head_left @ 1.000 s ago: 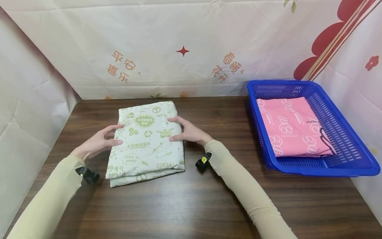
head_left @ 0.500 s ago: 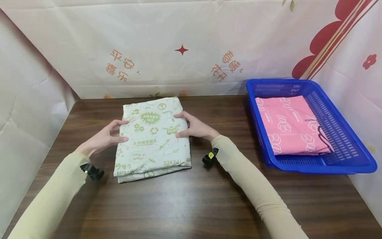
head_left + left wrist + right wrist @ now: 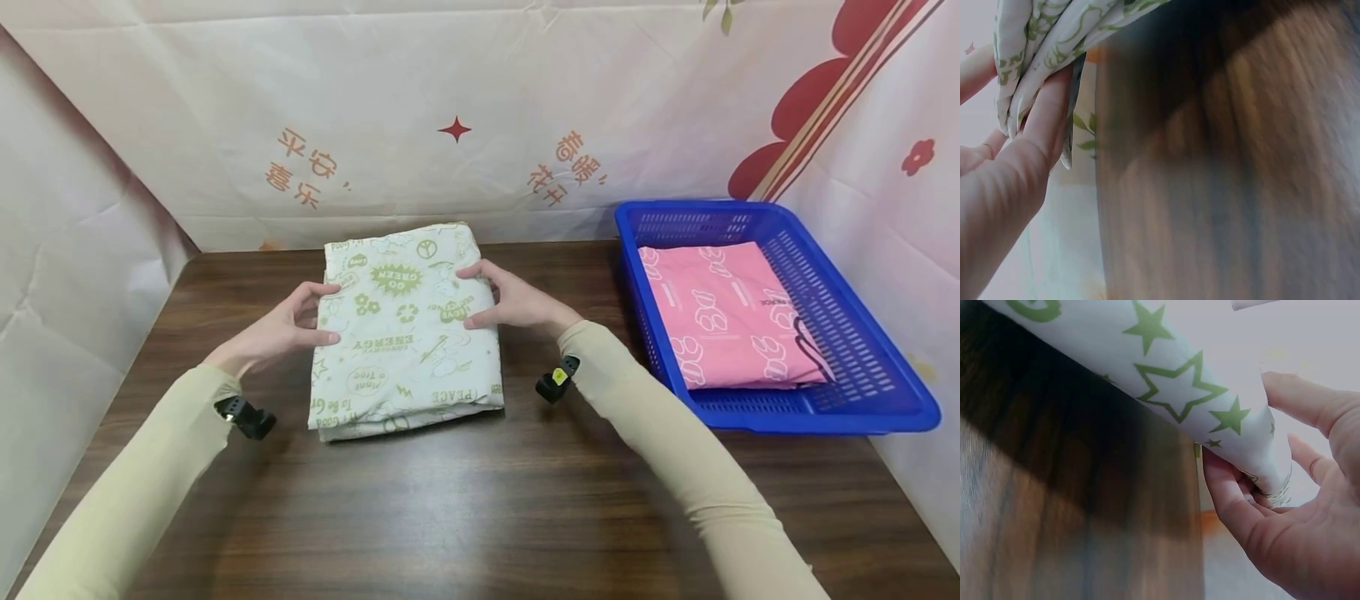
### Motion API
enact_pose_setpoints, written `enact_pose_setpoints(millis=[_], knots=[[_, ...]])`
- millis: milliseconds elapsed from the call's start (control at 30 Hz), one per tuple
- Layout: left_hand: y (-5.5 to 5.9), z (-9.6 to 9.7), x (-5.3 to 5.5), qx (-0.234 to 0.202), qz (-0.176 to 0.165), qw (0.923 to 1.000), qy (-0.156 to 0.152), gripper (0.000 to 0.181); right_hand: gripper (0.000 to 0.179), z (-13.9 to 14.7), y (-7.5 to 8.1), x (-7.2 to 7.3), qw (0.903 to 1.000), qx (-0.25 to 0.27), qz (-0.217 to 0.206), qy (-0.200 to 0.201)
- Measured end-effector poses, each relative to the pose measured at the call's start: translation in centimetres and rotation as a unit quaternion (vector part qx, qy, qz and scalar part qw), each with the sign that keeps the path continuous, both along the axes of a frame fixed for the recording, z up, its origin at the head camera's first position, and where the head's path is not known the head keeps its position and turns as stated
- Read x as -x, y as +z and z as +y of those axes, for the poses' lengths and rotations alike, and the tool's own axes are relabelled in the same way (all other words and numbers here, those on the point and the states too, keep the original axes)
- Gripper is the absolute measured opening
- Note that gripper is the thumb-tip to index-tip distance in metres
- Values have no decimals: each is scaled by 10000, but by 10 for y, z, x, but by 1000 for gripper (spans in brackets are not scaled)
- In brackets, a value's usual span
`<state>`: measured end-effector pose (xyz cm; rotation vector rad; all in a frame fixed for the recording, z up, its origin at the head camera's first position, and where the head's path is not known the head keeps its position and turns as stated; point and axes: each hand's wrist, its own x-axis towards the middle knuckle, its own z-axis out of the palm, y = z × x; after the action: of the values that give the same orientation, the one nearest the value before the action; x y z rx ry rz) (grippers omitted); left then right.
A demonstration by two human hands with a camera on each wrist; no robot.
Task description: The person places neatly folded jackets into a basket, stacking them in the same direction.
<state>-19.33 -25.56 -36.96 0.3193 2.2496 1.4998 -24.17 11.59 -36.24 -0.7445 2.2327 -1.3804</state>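
A folded white cloth with green print (image 3: 405, 358) is held level between both hands in the head view. At its left edge my left hand (image 3: 273, 337) grips it, the thumb and a finger on top. My right hand (image 3: 525, 304) grips the opposite edge in the same way. Fingers of the left hand (image 3: 1007, 194) reach under the folded layers in the left wrist view. From the right wrist, fingers of the right hand (image 3: 1316, 537) curl beneath the cloth's star-printed edge (image 3: 1179, 384). Both wrist views show the cloth raised off the wooden table (image 3: 450, 517).
A blue plastic basket (image 3: 877, 417) stands on the table at the right. Inside it lies a folded pink cloth with white outlines (image 3: 731, 325). A pale printed curtain (image 3: 457, 67) rises behind the table and along both sides.
Both hands have carried the folded white cloth to the right and slightly away, toward the back of the table. Their grip looks unchanged, and the basket stays in place.
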Motion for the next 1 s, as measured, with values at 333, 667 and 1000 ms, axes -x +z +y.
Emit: enact_pose_setpoints(millis=[333, 667, 1000], knots=[[7, 29, 12, -676, 13, 9977, 68, 67, 73, 29, 15, -1, 9993, -100, -235, -256], [22, 49, 18, -625, 217, 9977, 163, 67, 72, 53, 38, -3, 9974, -215, -399, -553], [36, 69, 23, -659, 280, 9974, 40, 67, 73, 77, 54, -4, 9976, -376, -279, -502]])
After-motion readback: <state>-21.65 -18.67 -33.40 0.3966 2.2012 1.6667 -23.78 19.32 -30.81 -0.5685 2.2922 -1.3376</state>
